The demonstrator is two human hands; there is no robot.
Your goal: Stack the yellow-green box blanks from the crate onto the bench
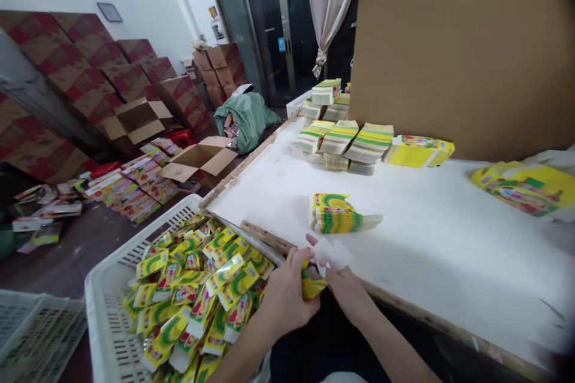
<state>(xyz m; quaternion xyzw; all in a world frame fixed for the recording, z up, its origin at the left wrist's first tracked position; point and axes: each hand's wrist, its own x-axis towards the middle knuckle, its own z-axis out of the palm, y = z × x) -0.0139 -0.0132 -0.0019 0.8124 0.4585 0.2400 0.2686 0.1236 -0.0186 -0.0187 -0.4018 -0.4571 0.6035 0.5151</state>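
Yellow and green card, a single small carton (pixel 313 285), sits between the person's 2 hands at the near edge of a white-topped table (pixel 431 251). The left hand (pixel 293 287) is curled around it, thumb and fingers grasping its sides. The right hand (pixel 350 294) meets the carton's other side, its thumb by the edge next to a pale, blurred flap (pixel 335 254) that sticks out over the tabletop; whether those fingers pinch the card or only rest against it cannot be told.

Just beyond the hands, a fanned pile of flat cartons (pixel 335 213) lies on the table. Farther back, 3 stacks of cartons (pixel 339 137) stand side by side in a row, with more bundles behind and below them. Next to the row lies a yellow flat bundle (pixel 420 151), in front of a tall brown cardboard panel (pixel 462 48); another yellow pile (pixel 527 188) rests near the table's far corner.

Beside the left forearm, a white plastic basket (pixel 96 299) holds a jumbled heap of folded cartons (pixel 193 293) in the same yellow and green. On the floor past it are an open cardboard box (pixel 204 160), a green sack (pixel 251 122) and stacked red-and-brown boxes (pixel 85 66).
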